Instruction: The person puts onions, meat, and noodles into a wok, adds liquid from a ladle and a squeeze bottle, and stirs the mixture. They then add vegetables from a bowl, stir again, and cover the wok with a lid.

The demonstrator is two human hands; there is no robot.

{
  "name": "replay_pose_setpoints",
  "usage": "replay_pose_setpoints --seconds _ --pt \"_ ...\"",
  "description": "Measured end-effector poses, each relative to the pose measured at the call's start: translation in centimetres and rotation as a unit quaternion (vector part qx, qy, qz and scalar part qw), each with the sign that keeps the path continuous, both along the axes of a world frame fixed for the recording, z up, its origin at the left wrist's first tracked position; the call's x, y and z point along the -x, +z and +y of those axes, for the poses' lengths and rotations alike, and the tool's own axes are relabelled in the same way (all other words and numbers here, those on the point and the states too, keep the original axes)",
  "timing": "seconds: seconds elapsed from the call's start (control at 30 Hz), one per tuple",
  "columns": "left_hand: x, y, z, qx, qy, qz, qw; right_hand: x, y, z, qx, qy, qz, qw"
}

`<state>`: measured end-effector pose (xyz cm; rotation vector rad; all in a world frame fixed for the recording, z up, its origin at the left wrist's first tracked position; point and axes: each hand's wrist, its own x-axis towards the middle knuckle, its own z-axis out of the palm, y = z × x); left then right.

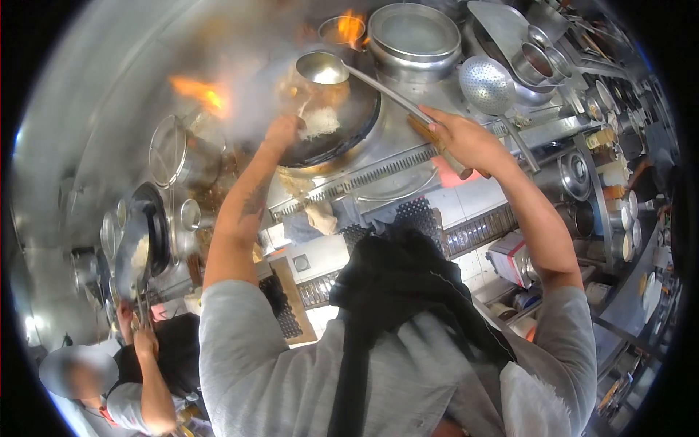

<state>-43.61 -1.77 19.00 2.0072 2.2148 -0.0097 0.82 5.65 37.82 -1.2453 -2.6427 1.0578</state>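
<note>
In the head view my right hand is wrapped around the wooden handle of a long ladle. Its round bowl hangs over the far side of a dark wok. White, rice-like food lies in the wok, with steam around it. My left hand is closed over the wok's near left side, beside the white food. A thin pale piece shows at its fingertips; I cannot tell what it is.
Flames rise left of the wok, and more behind it. A lidded pot and perforated skimmer stand to the right. A wire strainer rests on a pot at left. Another person works a second wok.
</note>
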Motion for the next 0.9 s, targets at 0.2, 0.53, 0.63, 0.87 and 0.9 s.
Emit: replay_pose_setpoints --seconds 0.2,0.53,0.63,0.87,0.9 --pt "-0.4 3.8 -0.6 0.038 -0.008 0.013 0.999 2.0 -1.4 0.7 -0.084 0.007 -0.006 0.996" --pt "-2.0 9.7 -3.6 -0.078 -0.103 -0.067 0.989 12.8 -5.8 6.3 -0.192 0.108 -0.010 0.975" --pt "-2.7 6.3 -3.5 -0.070 -0.023 -0.043 0.996 14.7 -5.6 6.6 -0.113 0.154 0.010 0.981" --pt "-3.7 3.8 -3.1 -0.101 -0.004 -0.030 0.994 10.0 5.2 6.0 -0.081 0.120 -0.049 0.988" --pt "-3.4 2.9 -2.9 -0.094 -0.019 0.010 0.995 10.1 1.6 8.3 -0.142 0.120 0.011 0.982"
